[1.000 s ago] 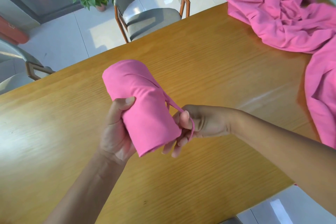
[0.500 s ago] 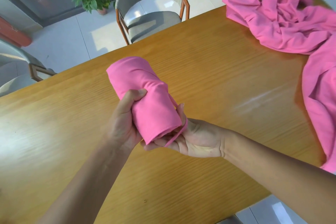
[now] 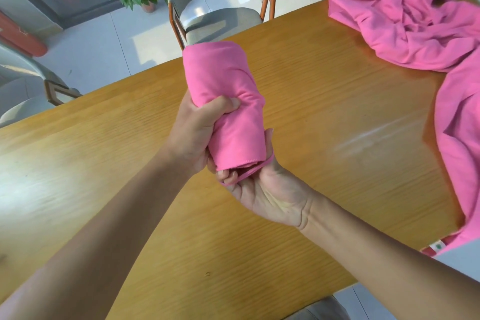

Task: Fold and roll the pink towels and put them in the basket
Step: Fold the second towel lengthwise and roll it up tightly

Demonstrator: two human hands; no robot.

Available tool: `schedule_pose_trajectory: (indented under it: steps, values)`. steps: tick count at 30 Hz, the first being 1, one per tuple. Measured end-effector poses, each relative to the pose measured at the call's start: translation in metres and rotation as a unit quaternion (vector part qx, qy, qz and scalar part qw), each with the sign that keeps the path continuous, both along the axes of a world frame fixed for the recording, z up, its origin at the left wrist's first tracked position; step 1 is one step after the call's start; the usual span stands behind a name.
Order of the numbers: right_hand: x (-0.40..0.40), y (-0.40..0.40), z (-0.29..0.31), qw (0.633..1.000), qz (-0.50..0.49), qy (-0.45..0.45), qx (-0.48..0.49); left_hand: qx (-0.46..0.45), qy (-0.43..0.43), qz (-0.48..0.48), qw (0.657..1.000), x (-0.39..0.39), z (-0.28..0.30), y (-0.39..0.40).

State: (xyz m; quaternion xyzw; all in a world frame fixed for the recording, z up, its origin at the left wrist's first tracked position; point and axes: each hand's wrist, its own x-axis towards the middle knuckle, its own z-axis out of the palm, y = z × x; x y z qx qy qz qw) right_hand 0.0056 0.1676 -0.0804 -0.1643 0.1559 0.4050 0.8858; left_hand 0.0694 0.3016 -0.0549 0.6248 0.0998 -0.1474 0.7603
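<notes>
1. One long wooden table (image 3: 324, 112) carries one heap of loose pink towels (image 3: 426, 28); how many lie in it I cannot tell.
2. One rolled pink towel (image 3: 228, 101) is held above the table.
3. Left hand (image 3: 197, 132) grips it, thumb dug in.
4. Right hand (image 3: 262, 189) cups the near end, fingers curled on its thin loop (image 3: 249, 171); stretch that loop snugly while squeezing. No basket shows.

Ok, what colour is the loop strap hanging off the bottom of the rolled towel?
Pink, matching the rolled towel; the loop strap shows best in the head view.
</notes>
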Motion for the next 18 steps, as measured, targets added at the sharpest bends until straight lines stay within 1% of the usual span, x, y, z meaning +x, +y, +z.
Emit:
schedule_pose_trajectory:
  steps: [3,7,10,14,18]
  values:
    - [-0.005,0.002,0.003,0.998,-0.015,0.021,0.062,0.052,-0.046,-0.012,0.997,0.0,0.003,-0.002]
    - [-0.014,0.003,0.011,0.997,-0.056,0.027,0.033,0.065,-0.104,-0.031,0.992,-0.003,0.004,-0.005]
    - [-0.016,0.006,0.015,0.992,-0.099,0.055,0.052,0.074,-0.147,-0.026,0.986,-0.002,0.009,-0.01]
    - [-0.02,0.011,0.021,0.989,-0.133,0.033,0.056,0.086,-0.187,-0.027,0.978,0.001,0.017,-0.011]
    - [-0.022,0.011,0.024,0.991,-0.114,0.012,0.066,0.109,-0.207,-0.012,0.972,-0.004,0.018,-0.007]
